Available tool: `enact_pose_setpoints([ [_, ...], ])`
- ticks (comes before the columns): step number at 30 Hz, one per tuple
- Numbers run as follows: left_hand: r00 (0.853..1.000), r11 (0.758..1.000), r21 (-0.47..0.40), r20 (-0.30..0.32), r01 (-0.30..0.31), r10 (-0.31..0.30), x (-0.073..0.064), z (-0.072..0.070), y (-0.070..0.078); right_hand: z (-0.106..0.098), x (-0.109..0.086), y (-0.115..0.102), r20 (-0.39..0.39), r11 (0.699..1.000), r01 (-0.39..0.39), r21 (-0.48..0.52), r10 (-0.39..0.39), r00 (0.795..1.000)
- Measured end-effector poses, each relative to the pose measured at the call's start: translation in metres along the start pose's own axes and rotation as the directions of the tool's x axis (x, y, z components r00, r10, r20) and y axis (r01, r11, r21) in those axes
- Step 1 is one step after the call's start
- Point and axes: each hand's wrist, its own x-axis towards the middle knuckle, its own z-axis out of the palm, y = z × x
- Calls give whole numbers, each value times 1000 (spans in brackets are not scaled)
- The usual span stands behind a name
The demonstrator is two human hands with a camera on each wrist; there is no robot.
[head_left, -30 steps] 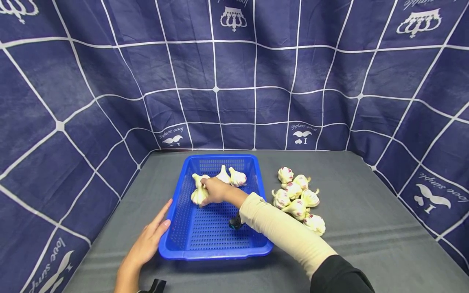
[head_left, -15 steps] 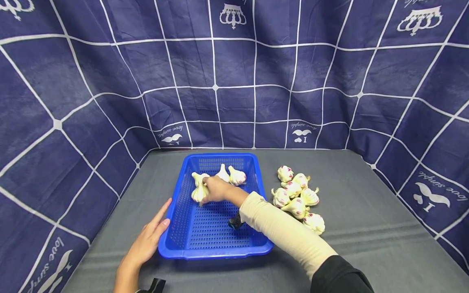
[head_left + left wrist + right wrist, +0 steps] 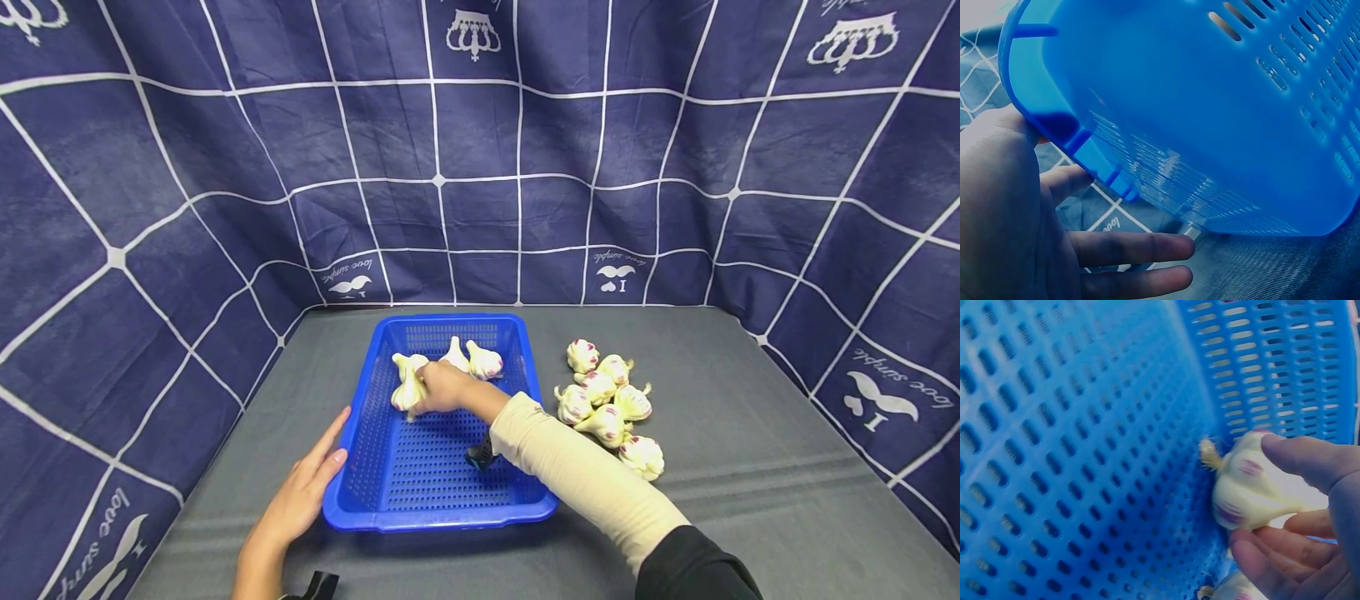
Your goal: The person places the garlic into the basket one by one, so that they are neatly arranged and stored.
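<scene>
In the head view, a blue plastic basket (image 3: 438,521) with slotted walls stands on the grey cloth. My right hand (image 3: 444,387) reaches inside and holds a garlic bulb (image 3: 403,395) near the left wall. The right wrist view shows thumb and fingers around this bulb (image 3: 1244,494), its root end against the basket. Another garlic bulb (image 3: 411,363) lies just behind it, and two garlic bulbs (image 3: 484,361) sit farther back. At the basket's left side, my left hand (image 3: 300,492) touches the rim, its fingers (image 3: 1135,249) extended along the outside in the left wrist view.
Right of the basket lies a loose pile of several garlic bulbs (image 3: 606,425) on the grey cloth (image 3: 750,450). A blue curtain (image 3: 480,217) with white lines encloses the back and sides. My right forearm crosses the basket's right rim.
The garlic bulb in my right hand has tilted slightly, its neck now closer to the bulb behind. Both hands and the basket stay nearly in place.
</scene>
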Motion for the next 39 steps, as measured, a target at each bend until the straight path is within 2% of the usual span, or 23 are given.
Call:
enact_pose_setpoints([
  [8, 1000, 1000, 2, 2, 1, -1, 0, 0, 0, -11, -3, 1, 25, 999, -15, -29, 16, 1000],
  [14, 1000, 1000, 5, 7, 11, -11, -1, 1, 0, -22, -5, 2, 27, 999, -38, 31, 37, 999],
  [18, 1000, 1000, -5, -2, -9, 9, 0, 1, -1, -31, -7, 4, -6, 998, 2, 60, -1, 1000],
  [22, 1000, 1000, -19, -15, -19, 19, 1, 1, 0, -44, -11, 7, -14, 991, 29, 133, -28, 1000],
  [28, 1000, 1000, -14, -8, -15, 15, 2, 0, 0, -65, -25, 17, -28, 975, -3, 224, 9, 1000],
  [35, 1000, 1000, -20, -7, 1, -1, -1, 1, -3, -81, -45, 30, -38, 978, -25, 206, 34, 999],
  [39, 1000, 1000, -20, -10, -4, 3, 0, 0, 0, -85, -58, 38, -39, 968, -33, 248, 43, 998],
])
